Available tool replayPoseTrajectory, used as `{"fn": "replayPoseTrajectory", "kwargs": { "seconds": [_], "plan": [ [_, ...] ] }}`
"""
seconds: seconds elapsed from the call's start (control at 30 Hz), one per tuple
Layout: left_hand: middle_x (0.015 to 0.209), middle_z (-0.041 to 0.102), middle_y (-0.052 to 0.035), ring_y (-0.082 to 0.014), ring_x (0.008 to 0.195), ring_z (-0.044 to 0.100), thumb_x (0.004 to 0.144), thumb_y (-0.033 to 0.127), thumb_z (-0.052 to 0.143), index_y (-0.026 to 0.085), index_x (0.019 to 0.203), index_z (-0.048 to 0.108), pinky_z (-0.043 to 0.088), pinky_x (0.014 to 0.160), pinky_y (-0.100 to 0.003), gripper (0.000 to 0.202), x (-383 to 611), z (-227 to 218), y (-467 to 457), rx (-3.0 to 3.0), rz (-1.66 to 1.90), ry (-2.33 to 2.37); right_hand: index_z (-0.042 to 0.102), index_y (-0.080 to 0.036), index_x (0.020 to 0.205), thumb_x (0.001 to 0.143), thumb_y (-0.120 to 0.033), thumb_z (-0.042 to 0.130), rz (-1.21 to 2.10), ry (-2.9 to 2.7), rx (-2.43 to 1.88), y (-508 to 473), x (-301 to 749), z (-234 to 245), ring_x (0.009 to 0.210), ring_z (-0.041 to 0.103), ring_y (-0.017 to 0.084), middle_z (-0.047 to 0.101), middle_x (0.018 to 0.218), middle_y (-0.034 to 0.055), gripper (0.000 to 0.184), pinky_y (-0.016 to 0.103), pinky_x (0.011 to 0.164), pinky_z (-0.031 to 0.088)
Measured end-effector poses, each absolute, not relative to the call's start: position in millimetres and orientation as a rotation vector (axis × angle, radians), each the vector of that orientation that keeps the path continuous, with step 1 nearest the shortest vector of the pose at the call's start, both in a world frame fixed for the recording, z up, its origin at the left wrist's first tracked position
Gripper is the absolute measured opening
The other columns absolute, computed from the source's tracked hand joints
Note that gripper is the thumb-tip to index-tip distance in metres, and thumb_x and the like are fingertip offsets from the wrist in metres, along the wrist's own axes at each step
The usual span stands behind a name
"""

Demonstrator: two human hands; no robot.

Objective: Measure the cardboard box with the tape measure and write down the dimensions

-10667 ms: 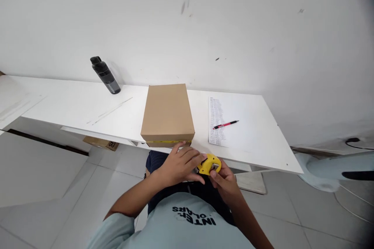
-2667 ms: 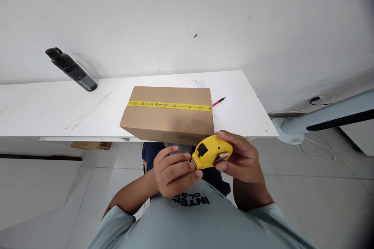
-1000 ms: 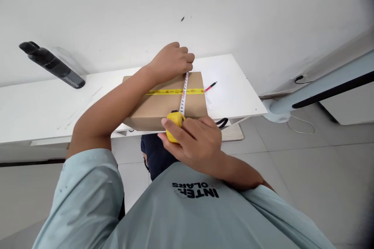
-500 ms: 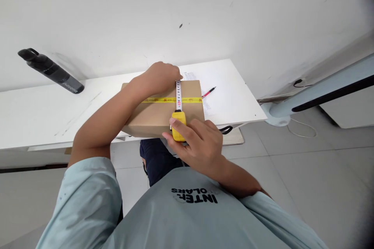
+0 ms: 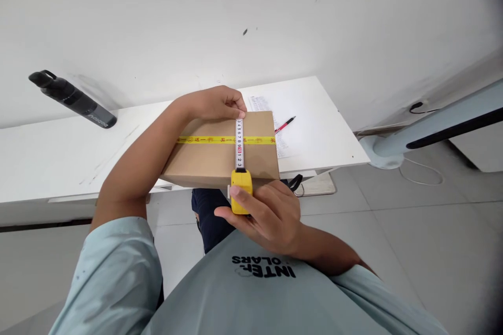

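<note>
"Yellow tape measure [image 5: 241, 193]: where is it?"

"At the near edge of the cardboard box [image 5: 212, 159], gripped in the right hand [image 5: 273, 214]. The left hand [image 5: 218, 102] pinches the blade [image 5: 239, 141] at the box's far edge."

"What crowds the box?"

"A sheet of paper [image 5: 310, 120] just right of it, partly hidden by it, with a red-and-black pen [image 5: 286, 124] lying on top. A black strap [image 5: 295, 182] loops below the box's near right corner, and a black bottle [image 5: 78, 100] stands well to its left."

"Anything legible?"

"On the blade, 3 through 9, a red 10, then 1, 2, 3. Under it, the box's yellow packing tape [image 5: 204, 140] carries characters and a smiley face. The shirt [image 5: 243, 303], nearside of the box, shows INTE and OLARS; the sheet's lines are too small."

"Edges and room?"

"White desktop [image 5: 118, 141] runs left from the box past the bottle, and right to an end beyond the paper. The box hides part of its near edge. Behind the box rises the wall [image 5: 176, 21]; tiled floor [image 5: 334, 230] lies to its right, a pale blue column [image 5: 448, 123] farther out."
</note>
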State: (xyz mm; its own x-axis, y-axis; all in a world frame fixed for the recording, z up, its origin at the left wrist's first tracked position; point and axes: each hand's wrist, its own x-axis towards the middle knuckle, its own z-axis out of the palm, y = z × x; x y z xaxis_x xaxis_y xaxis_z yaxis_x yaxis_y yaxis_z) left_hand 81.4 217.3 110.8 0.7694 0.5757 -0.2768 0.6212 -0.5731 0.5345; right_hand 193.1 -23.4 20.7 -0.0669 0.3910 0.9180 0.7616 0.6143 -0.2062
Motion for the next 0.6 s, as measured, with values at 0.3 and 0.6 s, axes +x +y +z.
{"fn": "replayPoseTrajectory", "kwargs": {
  "seconds": [0.3, 0.6],
  "plan": [
    [0.099, 0.077, -0.003, -0.0214, 0.095, 0.07, 0.076, 0.043, 0.077, 0.022, 0.095, 0.079, 0.051, 0.092, -0.036, 0.029, 80, 101, 227, 2.117, -0.03, 0.95, 0.06, -0.017, 0.128, 0.1, -0.041, 0.07, -0.357, -1.736, -0.919, -24, 197, 20, 0.054, 0.042, 0.013, 0.05, 0.06, -0.008, 0.038, 0.032, 0.055, 0.036],
    [0.095, 0.075, -0.0027, -0.0202, 0.088, 0.068, 0.077, 0.044, 0.074, 0.022, 0.094, 0.077, 0.05, 0.084, -0.034, 0.029, 81, 99, 228, 2.094, -0.024, 0.953, 0.061, -0.014, 0.132, 0.097, -0.034, 0.073, -0.342, -1.753, -0.903, -26, 201, 18, 0.057, 0.044, 0.015, 0.054, 0.064, -0.0057, 0.041, 0.033, 0.055, 0.037]
  ]
}}
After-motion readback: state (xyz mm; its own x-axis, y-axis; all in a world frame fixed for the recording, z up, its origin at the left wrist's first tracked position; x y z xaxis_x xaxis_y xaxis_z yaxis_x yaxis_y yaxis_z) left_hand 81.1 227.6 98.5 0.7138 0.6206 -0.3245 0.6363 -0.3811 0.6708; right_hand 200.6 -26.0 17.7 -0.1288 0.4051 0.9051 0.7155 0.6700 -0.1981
